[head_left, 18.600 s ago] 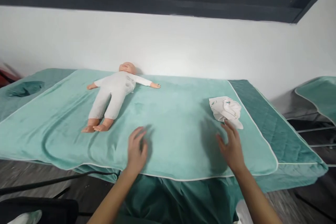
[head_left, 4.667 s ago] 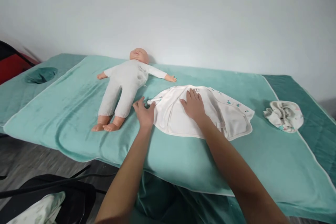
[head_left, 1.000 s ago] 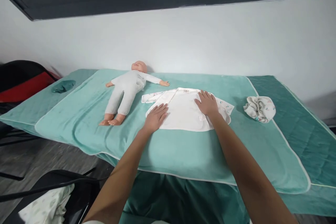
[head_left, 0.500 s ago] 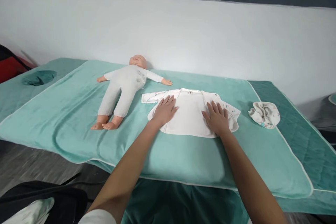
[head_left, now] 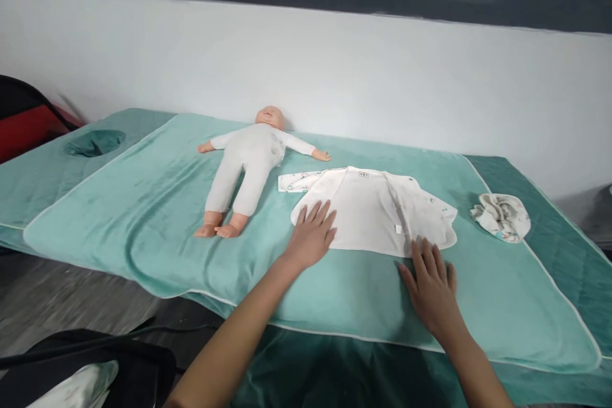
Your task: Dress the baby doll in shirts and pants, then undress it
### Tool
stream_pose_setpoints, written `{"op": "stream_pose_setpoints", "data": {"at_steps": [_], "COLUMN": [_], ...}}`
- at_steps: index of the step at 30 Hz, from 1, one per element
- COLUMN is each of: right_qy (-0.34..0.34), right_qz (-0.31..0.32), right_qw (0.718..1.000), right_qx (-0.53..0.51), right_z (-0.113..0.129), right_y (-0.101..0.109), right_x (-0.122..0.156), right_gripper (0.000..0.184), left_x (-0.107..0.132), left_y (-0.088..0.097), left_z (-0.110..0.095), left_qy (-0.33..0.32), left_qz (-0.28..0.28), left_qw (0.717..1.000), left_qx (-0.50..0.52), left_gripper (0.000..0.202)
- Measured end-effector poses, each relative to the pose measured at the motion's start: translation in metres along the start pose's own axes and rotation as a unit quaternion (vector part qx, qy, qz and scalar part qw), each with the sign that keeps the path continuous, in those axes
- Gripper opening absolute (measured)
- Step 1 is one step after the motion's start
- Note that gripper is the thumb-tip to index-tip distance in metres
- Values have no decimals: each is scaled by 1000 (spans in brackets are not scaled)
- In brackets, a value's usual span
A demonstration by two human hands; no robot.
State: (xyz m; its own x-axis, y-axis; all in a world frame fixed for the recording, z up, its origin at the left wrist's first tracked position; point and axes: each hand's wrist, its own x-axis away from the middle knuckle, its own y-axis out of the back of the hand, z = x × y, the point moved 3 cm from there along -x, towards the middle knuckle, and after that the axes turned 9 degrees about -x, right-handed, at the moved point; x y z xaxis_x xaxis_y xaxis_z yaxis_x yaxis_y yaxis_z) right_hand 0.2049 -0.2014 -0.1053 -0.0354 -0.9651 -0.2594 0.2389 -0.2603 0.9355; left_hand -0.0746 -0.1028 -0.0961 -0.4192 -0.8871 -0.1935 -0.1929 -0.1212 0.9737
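Note:
A small white baby shirt point(head_left: 366, 213) with patterned sleeves lies spread open on the green cover point(head_left: 354, 293). My left hand point(head_left: 310, 236) rests flat over its lower left edge, fingers spread. At the lower right hem is my right hand point(head_left: 433, 284), palm down and fingers stretched out; only the fingertips reach the cloth's edge. Neither hand grips anything. Left of the shirt, a baby doll point(head_left: 251, 162) in a white suit lies on its back with arms out and head toward the wall.
A crumpled patterned cloth point(head_left: 502, 218) lies at the right. The padded table has a face hole point(head_left: 95, 142) at its left end. A white wall point(head_left: 306, 76) rises behind. A black bag-like item point(head_left: 138, 370) stands on the floor at lower left.
My right hand has slid back toward me, off most of the shirt onto its hem. My left hand has also drawn back toward the lower edge. The view has shifted slightly.

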Motion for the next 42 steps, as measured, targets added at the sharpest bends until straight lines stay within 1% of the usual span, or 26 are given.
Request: {"op": "stream_pose_setpoints", "data": {"at_steps": [2,4,6,7,9,11,12,13,14,15,16,18,19,21,23,25,27,29,30,32,33,35,38,40,42], "right_qy": [13,58,106,128,169,187,194,197,202,205,192,128,107,68,43,34,37,31,20,-6,-16,-24,-34,-55,-71], "right_qz": [-17,-23,-23,-14,24,54,65,67,67,72,76,84,89,122,156,182,207,224,225,218,214,209,203,195,179], "right_qw": [1000,998,992,988,977,966,960,955,951,948,948,954,953,945,931,917,906,898,897,899,901,902,904,911,922], "right_qx": [-6,-24,-57,-80,-129,-172,-192,-210,-223,-234,-243,-259,-270,-297,-327,-352,-368,-377,-379,-379,-378,-377,-374,-358,-335], "right_z": [18,46,81,100,138,176,195,213,232,249,265,292,303,322,336,345,352,352,349,334,323,293,230,182,135], "right_y": [5,10,14,14,8,-4,-13,-22,-33,-44,-56,-79,-89,-107,-118,-121,-119,-114,-109,-96,-87,-64,-22,6,26], "right_x": [0,-11,-32,-47,-83,-128,-153,-180,-207,-235,-262,-313,-336,-374,-402,-420,-429,-431,-431,-428,-427,-421,-407,-391,-371], "right_gripper": [71,69,68,67,64,62,62,61,60,61,61,67,72,79,81,80,74,68,68,75,81,95,107,107,102], "left_x": [27,46,55,56,55,51,50,48,46,45,44,41,39,32,22,10,-3,-13,-17,-25,-28,-33,-44,-51,-59], "left_y": [9,24,44,56,79,98,104,108,109,108,105,97,94,88,81,75,69,66,66,69,71,75,76,72,65], "left_z": [-4,-1,13,25,60,104,128,151,175,197,216,244,253,263,268,272,275,274,271,255,243,210,145,97,50], "left_qy": [-28,-46,-33,-12,43,106,137,170,211,257,301,364,378,381,376,365,356,355,354,343,334,314,276,248,227], "left_qz": [14,25,7,-17,-86,-162,-191,-208,-206,-192,-167,-116,-99,-81,-63,-34,-9,6,10,11,8,6,22,37,49], "left_qw": [999,997,995,994,987,972,964,955,946,934,919,881,862,817,759,700,659,637,634,639,643,644,629,617,610], "left_qx": [24,58,91,105,126,132,127,126,136,158,192,278,325,425,528,613,662,684,687,689,689,697,727,745,758], "left_gripper": [54,55,55,53,50,46,45,45,47,51,55,60,60,59,60,60,57,53,52,52,53,56,62,66,69]}}
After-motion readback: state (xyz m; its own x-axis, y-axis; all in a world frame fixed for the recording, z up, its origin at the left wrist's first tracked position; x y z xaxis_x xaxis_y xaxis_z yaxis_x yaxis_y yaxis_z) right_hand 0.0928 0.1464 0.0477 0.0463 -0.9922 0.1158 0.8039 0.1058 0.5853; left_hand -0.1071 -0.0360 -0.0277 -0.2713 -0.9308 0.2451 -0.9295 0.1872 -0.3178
